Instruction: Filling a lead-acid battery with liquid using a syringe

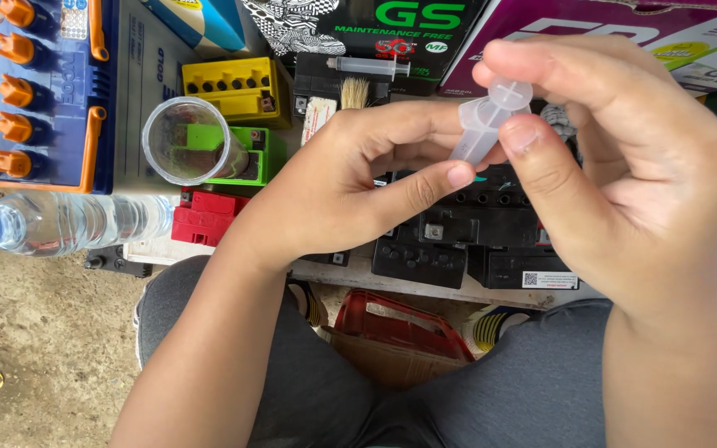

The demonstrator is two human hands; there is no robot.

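Note:
Both my hands hold a small translucent white plastic piece (487,120) up in front of me, shaped like a syringe plunger with a round end. My right hand (624,174) pinches its upper end between thumb and forefinger. My left hand (358,178) grips its lower end with fingers curled, thumb pointing right. Below the hands lie black batteries (458,241) on a pale board. A clear syringe barrel (367,66) lies further back beside a small brush (354,93).
A clear plastic cup (186,141) stands over a green battery (263,153). Yellow (238,90) and red (205,217) batteries sit nearby, a large blue battery with orange caps (35,91) at far left. A water bottle (60,222) lies at left. Cardboard boxes (607,33) line the back.

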